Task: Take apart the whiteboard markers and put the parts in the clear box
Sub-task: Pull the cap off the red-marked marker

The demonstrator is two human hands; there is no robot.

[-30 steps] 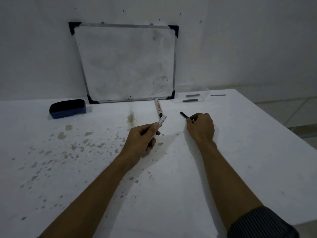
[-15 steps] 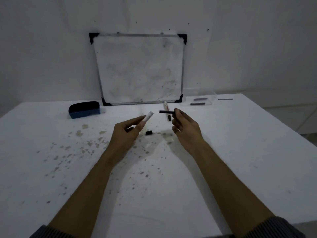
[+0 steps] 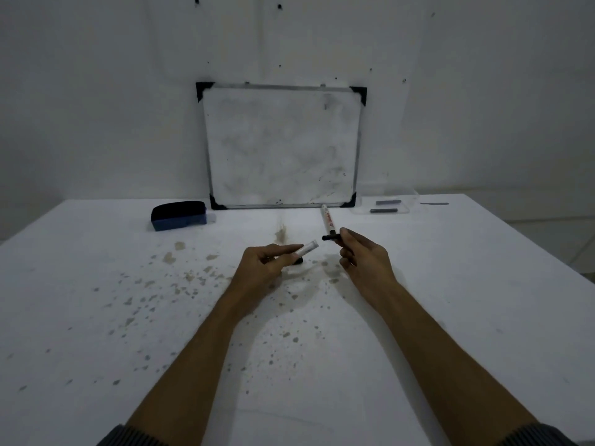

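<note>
My left hand (image 3: 264,265) grips a white marker barrel (image 3: 307,247), its open end pointing right. My right hand (image 3: 363,259) pinches a thin black ink core (image 3: 330,237) that points left, a short gap from the barrel. A small black part (image 3: 298,261) lies on the table just behind my left fingers. A whole white marker (image 3: 327,218) with red print lies on the table beyond my hands. The clear box (image 3: 388,206) sits at the back right with two dark parts inside.
A whiteboard (image 3: 281,146) leans on the wall at the table's back. A blue and black eraser (image 3: 178,215) lies at the back left. A thin dark strip (image 3: 434,203) rests right of the box. The white table (image 3: 96,317) is speckled with stains.
My right hand picked the black core up off the table and brought it level with the barrel. My left hand turned the barrel's end to the right. The camera tilted up.
</note>
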